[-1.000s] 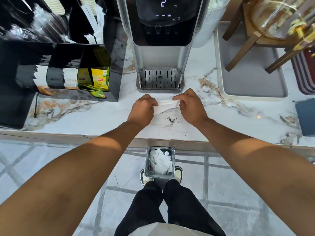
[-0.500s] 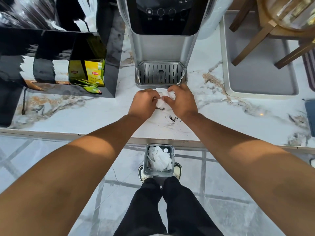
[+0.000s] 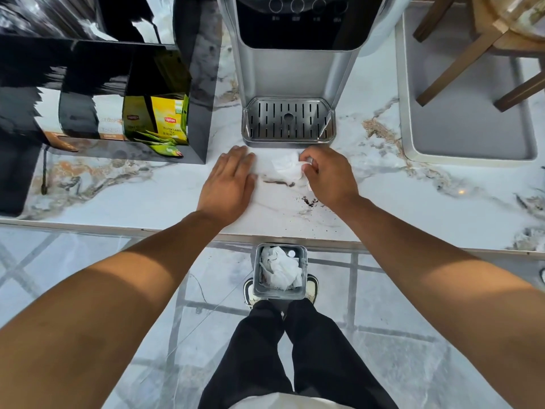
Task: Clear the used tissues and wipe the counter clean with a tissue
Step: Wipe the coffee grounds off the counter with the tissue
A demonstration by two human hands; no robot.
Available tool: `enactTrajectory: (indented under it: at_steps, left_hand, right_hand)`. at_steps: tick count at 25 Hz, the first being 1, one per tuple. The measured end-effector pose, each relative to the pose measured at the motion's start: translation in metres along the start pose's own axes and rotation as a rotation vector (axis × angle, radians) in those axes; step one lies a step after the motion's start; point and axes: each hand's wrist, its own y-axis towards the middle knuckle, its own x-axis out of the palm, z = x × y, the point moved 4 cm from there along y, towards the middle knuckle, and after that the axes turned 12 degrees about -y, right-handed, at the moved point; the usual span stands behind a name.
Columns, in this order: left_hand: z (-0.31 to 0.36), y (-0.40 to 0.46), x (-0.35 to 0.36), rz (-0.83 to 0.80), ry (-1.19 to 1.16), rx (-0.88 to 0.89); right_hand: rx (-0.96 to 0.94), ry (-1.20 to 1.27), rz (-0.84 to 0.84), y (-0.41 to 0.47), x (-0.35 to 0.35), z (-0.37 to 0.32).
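Tissue [image 3: 287, 168] gripped by right hand [image 3: 328, 178], drip tray [image 3: 288, 121] just behind

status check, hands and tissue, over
Right hand bunched on tissue, left hand flat on counter. Dark smear and crumbs unwiped. Bin below, nothing blocking.

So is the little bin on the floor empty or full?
Nearly full. The bin holds crumpled white tissues piled up close to its rim.

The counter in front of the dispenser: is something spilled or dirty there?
Yes. A dark brown smear and scattered dark crumbs soil the white counter, beside the tissue in the right hand.
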Motion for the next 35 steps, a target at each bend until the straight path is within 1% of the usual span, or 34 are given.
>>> enactTrajectory:
  at_steps: [5,8,10,11,13,15,18,24,27,29,32,33,35]
  left_hand:
    - [-0.004,-0.003,0.006,-0.006,-0.005,-0.008]
    - [-0.003,-0.002,0.006,-0.017,-0.011,-0.013]
    - [-0.003,-0.001,0.006,-0.013,-0.018,-0.016]
    - [-0.003,-0.001,0.006,-0.01,-0.019,-0.015]
    - [-0.003,0.0,0.006,-0.006,-0.016,-0.013]
    - [-0.003,0.0,0.005,0.003,-0.009,-0.012]
    - [-0.001,0.0,0.005,0.008,0.005,-0.004]
    - [0.0,0.0,0.007,-0.003,0.041,-0.008]
    - [-0.001,-0.001,0.009,-0.018,0.067,-0.012]
    - [-0.002,-0.001,0.01,-0.027,0.083,-0.018]
    - [-0.002,0.0,0.011,-0.042,0.105,-0.025]
    - [-0.002,0.0,0.012,-0.045,0.105,-0.027]
    - [-0.002,0.0,0.013,-0.052,0.109,-0.031]
  right_hand:
    - [-0.155,-0.013,-0.121,-0.02,0.001,0.003]
    - [-0.193,0.018,-0.204,-0.03,0.0,0.003]
    - [-0.187,0.037,-0.193,-0.026,-0.004,0.003]
    - [-0.15,0.055,-0.138,-0.021,-0.009,0.007]
    - [-0.008,0.083,0.023,-0.008,-0.024,0.023]
    - [0.129,0.037,0.124,-0.004,-0.035,0.044]
    - [0.218,-0.026,0.107,-0.017,-0.03,0.057]
    - [0.203,-0.074,0.099,-0.059,-0.014,0.032]
    - [0.162,-0.028,0.097,-0.075,-0.01,0.021]
    - [0.178,-0.004,0.164,-0.077,-0.017,0.023]
    - [0.362,-0.016,0.338,-0.076,-0.036,0.053]
    - [0.435,-0.034,0.344,-0.078,-0.039,0.063]
    - [0.526,-0.086,0.284,-0.086,-0.036,0.074]
